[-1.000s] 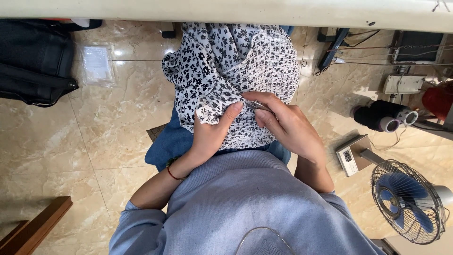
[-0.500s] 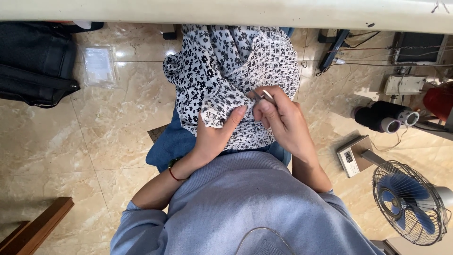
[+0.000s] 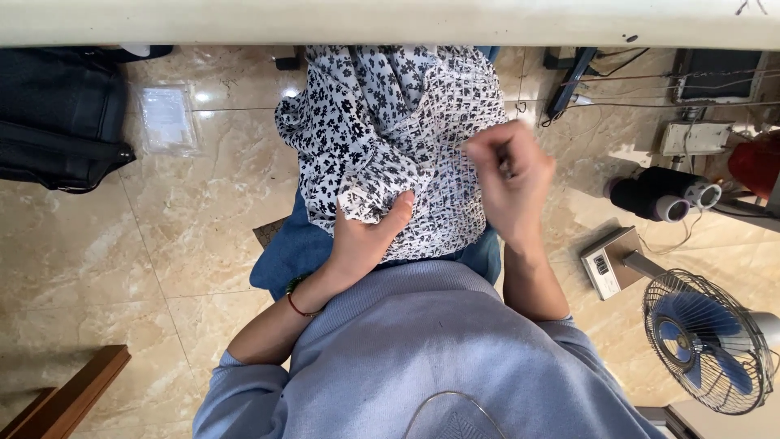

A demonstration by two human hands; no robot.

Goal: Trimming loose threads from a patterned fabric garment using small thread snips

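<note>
A white cloth with a black flower print (image 3: 382, 130) lies over my lap and hangs from the table edge (image 3: 390, 20). My left hand (image 3: 366, 236) pinches a bunched fold of this cloth near its lower middle. My right hand (image 3: 512, 183) is raised to the right of the fold, blurred, its fingers pinched together; what lies between the fingertips is too small to tell. Blue trousers (image 3: 284, 252) show under the cloth. I wear a light blue jumper (image 3: 422, 358) and a red bracelet (image 3: 296, 305) on the left wrist.
A black bag (image 3: 57, 122) and a clear plastic sleeve (image 3: 166, 118) lie on the tiled floor at the left. A blue fan (image 3: 707, 341), a small scale (image 3: 605, 264), dark thread cones (image 3: 658, 195) and cables are at the right. A wooden piece (image 3: 73, 390) is at the lower left.
My right hand has pulled up and away to the right from the fold, where it was touching the cloth beside the left hand. The left hand keeps its hold.
</note>
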